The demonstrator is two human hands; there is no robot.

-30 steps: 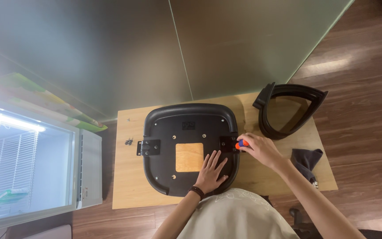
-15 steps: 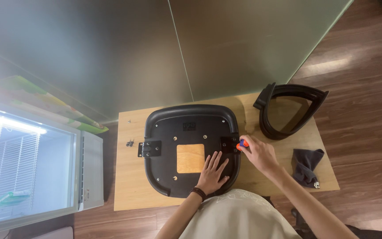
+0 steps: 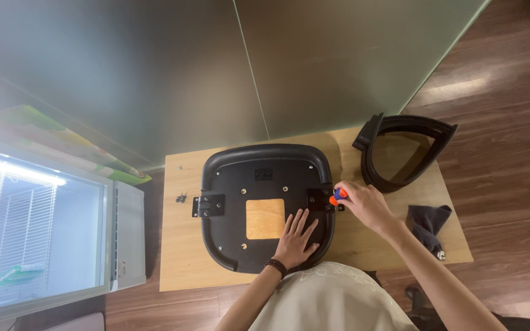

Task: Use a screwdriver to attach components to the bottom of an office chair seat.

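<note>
Head view. One black chair seat (image 3: 265,205), underside up, lies mid-table (image 3: 179,263). Left hand (image 3: 295,239): fingers spread, palm flat on the seat, apparently steadying it. Right hand (image 3: 363,205): closed around one orange-and-blue screwdriver (image 3: 337,196), tip at the right bracket (image 3: 319,199). One left bracket (image 3: 208,205). One backrest frame (image 3: 403,150); one dark cloth (image 3: 427,222); loose screws (image 3: 181,197), number unclear.
</note>
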